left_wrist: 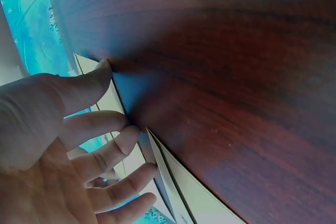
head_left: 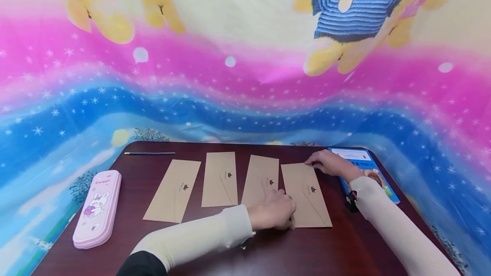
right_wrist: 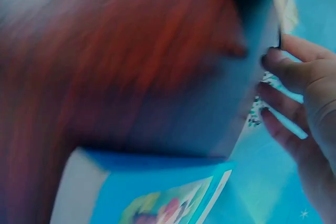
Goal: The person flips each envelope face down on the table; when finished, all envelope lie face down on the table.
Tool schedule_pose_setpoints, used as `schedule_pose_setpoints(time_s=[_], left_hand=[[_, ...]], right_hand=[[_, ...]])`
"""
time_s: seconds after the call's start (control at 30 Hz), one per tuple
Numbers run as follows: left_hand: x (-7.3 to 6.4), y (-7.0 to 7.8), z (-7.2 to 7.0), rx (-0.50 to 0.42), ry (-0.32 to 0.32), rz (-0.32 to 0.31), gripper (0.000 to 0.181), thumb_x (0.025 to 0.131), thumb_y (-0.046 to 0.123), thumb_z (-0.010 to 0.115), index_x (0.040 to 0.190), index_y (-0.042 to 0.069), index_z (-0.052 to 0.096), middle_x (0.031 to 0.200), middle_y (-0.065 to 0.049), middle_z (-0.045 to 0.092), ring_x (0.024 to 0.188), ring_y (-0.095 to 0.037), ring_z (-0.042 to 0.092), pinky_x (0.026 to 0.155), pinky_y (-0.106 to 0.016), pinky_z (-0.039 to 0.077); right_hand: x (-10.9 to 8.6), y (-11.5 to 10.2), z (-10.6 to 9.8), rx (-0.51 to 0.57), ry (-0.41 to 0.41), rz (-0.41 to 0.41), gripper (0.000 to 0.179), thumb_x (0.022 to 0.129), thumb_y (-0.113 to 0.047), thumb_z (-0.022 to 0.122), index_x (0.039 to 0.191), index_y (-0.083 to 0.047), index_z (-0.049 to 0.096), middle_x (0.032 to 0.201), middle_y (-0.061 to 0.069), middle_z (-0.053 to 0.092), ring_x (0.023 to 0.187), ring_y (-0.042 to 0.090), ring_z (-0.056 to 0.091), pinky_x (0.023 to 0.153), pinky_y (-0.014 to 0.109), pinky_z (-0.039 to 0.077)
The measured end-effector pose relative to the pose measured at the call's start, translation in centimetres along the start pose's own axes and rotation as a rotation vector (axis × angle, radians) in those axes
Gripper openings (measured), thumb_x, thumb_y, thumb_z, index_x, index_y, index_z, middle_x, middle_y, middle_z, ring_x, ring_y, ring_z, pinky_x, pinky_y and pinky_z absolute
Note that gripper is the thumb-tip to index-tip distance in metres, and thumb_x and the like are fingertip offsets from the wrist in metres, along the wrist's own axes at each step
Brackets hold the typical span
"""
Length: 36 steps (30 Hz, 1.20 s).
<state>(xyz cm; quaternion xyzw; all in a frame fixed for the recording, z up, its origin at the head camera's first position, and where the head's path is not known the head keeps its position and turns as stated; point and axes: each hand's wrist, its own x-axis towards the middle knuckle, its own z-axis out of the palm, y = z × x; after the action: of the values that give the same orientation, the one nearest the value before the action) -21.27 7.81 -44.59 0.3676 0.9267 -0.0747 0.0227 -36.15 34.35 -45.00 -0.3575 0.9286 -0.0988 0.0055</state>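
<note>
Several kraft-paper envelopes with a small black crown print lie in a row in the head view. My right hand [head_left: 329, 164] is at the far right corner of the rightmost envelope [head_left: 301, 195], pinching its edge between thumb and finger. My left hand [head_left: 274, 211] touches the same envelope's near left corner, with bent, spread fingers. The left forearm and hand cover the near part of the adjacent envelope [head_left: 260, 173]. Further left lie another envelope [head_left: 216, 182] and a slanted one [head_left: 168, 195]. In the left wrist view, thumb [left_wrist: 100, 80] and fingertips stand apart along the envelope edge.
A pink pencil case with a rabbit print [head_left: 97, 210] sits at the table's left edge. A pencil [head_left: 149, 153] lies at the far left. Under the right forearm is a blue book [head_left: 377, 169]. A patterned curtain [head_left: 245, 76] hangs behind the dark table [head_left: 299, 254].
</note>
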Motion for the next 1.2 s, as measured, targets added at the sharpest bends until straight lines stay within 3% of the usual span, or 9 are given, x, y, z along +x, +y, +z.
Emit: schedule_pose_setpoints(time_s=[0.33, 0.63, 0.73, 0.83, 0.93, 0.97, 1.03, 1.2], left_hand=[[-0.5, -0.3, -0.2, -0.052, 0.037, 0.007, 0.031, 0.082, 0.06, 0.079, 0.07, 0.032, 0.071, 0.093, 0.011, 0.071, 0.082, -0.013, 0.053, 0.068, -0.03, 0.039], [-0.5, 0.1, 0.0, -0.042, 0.144, -0.025, 0.045, 0.075, 0.071, 0.078, 0.063, 0.03, 0.065, 0.083, 0.01, 0.071, 0.075, -0.013, 0.059, 0.069, -0.033, 0.045], [-0.3, 0.1, 0.1, -0.068, 0.16, -0.004, 0.047, 0.075, 0.073, 0.077, 0.076, 0.028, 0.065, 0.08, 0.01, 0.069, 0.076, -0.012, 0.062, 0.066, -0.033, 0.047], [-0.4, 0.2, 0.1, -0.104, 0.186, 0.036, 0.065, 0.079, 0.072, 0.074, 0.121, 0.024, 0.066, 0.093, 0.011, 0.074, 0.087, -0.011, 0.066, 0.071, -0.032, 0.05], [-0.7, 0.4, -0.1, -0.122, 0.231, 0.081, 0.096, 0.083, 0.072, 0.069, 0.159, 0.024, 0.036, 0.116, 0.009, 0.074, 0.103, -0.012, 0.067, 0.081, -0.034, 0.052], [-0.9, 0.5, -0.2, -0.124, 0.249, 0.099, 0.101, 0.085, 0.073, 0.067, 0.164, 0.027, 0.025, 0.121, 0.009, 0.072, 0.106, -0.012, 0.066, 0.083, -0.034, 0.052], [-1.1, 0.7, -0.4, -0.127, 0.281, 0.133, 0.099, 0.088, 0.072, 0.064, 0.165, 0.033, 0.017, 0.126, 0.01, 0.069, 0.108, -0.012, 0.065, 0.083, -0.033, 0.051], [-1.2, 0.6, -0.8, -0.121, 0.356, 0.201, 0.083, 0.093, 0.07, 0.058, 0.162, 0.037, 0.028, 0.126, 0.01, 0.068, 0.11, -0.011, 0.062, 0.082, -0.029, 0.049]], right_hand=[[-0.7, 0.0, -0.2, -0.209, 0.184, -0.072, 0.03, 0.098, -0.005, 0.066, 0.123, -0.02, 0.076, 0.12, 0.002, 0.075, 0.117, 0.024, 0.068, 0.096, 0.045, 0.057], [-0.7, -0.6, -2.1, -0.148, 0.266, -0.124, 0.027, 0.093, -0.003, 0.073, 0.114, -0.018, 0.079, 0.113, 0.002, 0.077, 0.109, 0.025, 0.07, 0.095, 0.049, 0.056], [-0.5, -1.2, -2.9, -0.121, 0.238, -0.115, 0.025, 0.093, -0.005, 0.074, 0.113, -0.017, 0.08, 0.116, 0.006, 0.077, 0.111, 0.029, 0.07, 0.094, 0.051, 0.057], [-0.3, -1.8, -3.7, -0.083, 0.189, -0.079, 0.022, 0.093, -0.009, 0.074, 0.113, -0.017, 0.08, 0.12, 0.009, 0.076, 0.116, 0.035, 0.069, 0.098, 0.055, 0.054], [-0.1, -2.3, -4.4, -0.038, 0.143, -0.029, 0.02, 0.092, -0.012, 0.075, 0.111, -0.018, 0.08, 0.122, 0.011, 0.075, 0.119, 0.036, 0.068, 0.1, 0.057, 0.053], [0.0, -2.4, -4.5, -0.026, 0.133, -0.014, 0.019, 0.092, -0.013, 0.075, 0.11, -0.019, 0.08, 0.122, 0.011, 0.075, 0.119, 0.035, 0.068, 0.1, 0.056, 0.054], [0.1, -2.6, -4.8, -0.008, 0.121, 0.001, 0.019, 0.091, -0.013, 0.076, 0.108, -0.02, 0.08, 0.121, 0.01, 0.075, 0.118, 0.034, 0.069, 0.099, 0.055, 0.054], [0.4, -3.3, -5.5, 0.022, 0.09, 0.029, 0.019, 0.091, -0.013, 0.074, 0.107, -0.023, 0.079, 0.117, 0.005, 0.077, 0.11, 0.027, 0.071, 0.093, 0.05, 0.057]])
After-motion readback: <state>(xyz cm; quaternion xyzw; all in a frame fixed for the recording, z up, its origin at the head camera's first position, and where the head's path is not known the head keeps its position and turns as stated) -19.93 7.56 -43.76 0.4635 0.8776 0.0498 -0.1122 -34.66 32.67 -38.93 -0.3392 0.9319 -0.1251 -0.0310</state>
